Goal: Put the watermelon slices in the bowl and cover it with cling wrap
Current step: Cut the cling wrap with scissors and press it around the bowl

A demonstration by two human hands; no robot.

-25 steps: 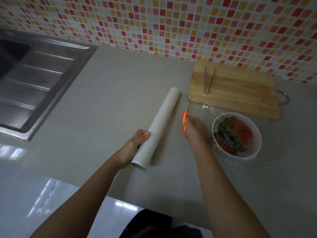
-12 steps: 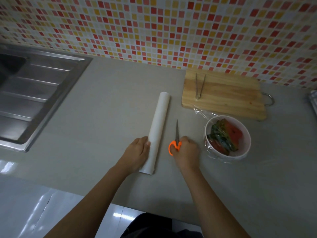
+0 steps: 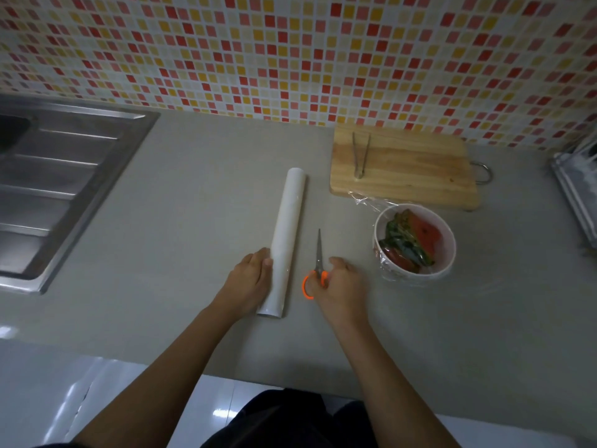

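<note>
A wall of small mosaic tiles (image 3: pixel 290 53) in red, yellow, pink and white stands behind a grey tabletop (image 3: pixel 193 221). At the left side a steel sink (image 3: pixel 64 176) is set into it. At the far right a wooden cutting board (image 3: pixel 413 169) lies near the wall, and a pair of metal tongs (image 3: pixel 360 156) lies on its left part.

Just in front of the board stands the bowl (image 3: pixel 416 275), white and round. Inside it are the watermelon slices (image 3: pixel 416 240), with red flesh and dark green striped rind, lying one against the other. A clear film (image 3: pixel 368 202) is stretched over the bowl, and a wrinkled piece of it sticks out toward the board.

The roll of cling wrap (image 3: pixel 289 234), a long white tube, lies on the tabletop left of the bowl and points away from the person. The left hand (image 3: pixel 248 282) rests against the near part of the roll, with its fingers laid nearly straight along the side. Just right of the roll lie the scissors (image 3: pixel 319 253), blades closed and pointing to the wall. The right hand (image 3: pixel 339 289) is on them, with its fingers curled over the orange handles.
</note>
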